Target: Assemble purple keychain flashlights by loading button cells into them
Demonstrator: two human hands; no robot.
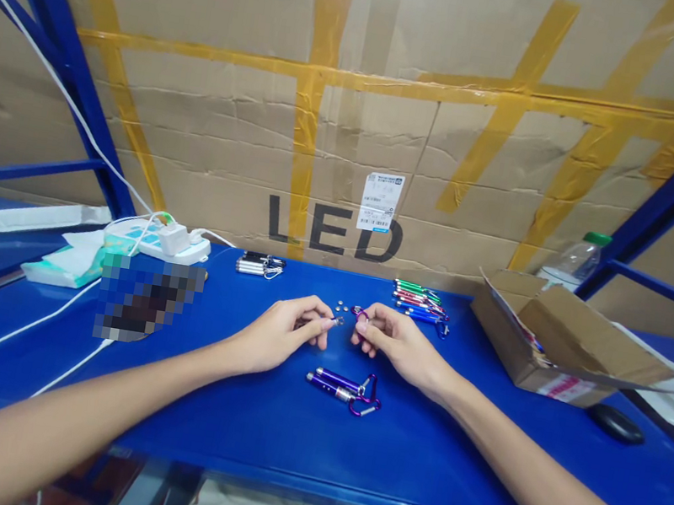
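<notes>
My left hand (pixel 290 330) is closed in a pinch on a small silvery metal piece (pixel 337 321), too small to make out fully. Across a narrow gap, my right hand (pixel 393 338) is also closed, its fingertips pinching a purple carabiner clip (pixel 360 318). Several small round silver discs (pixel 339 307), like button cells, lie on the blue table just beyond and between the hands. Below the hands, nearer to me, two purple pen-shaped lights (pixel 332 384) lie side by side, with purple carabiners at their right ends.
Green, red and blue pen lights (pixel 419 300) lie behind my right hand; black and silver ones (pixel 260 264) are at back left. An open cardboard box (pixel 572 341) and a black mouse (pixel 615 423) stand right. Left are a power strip (pixel 153 240), white cables and a pixelated object (pixel 150 304).
</notes>
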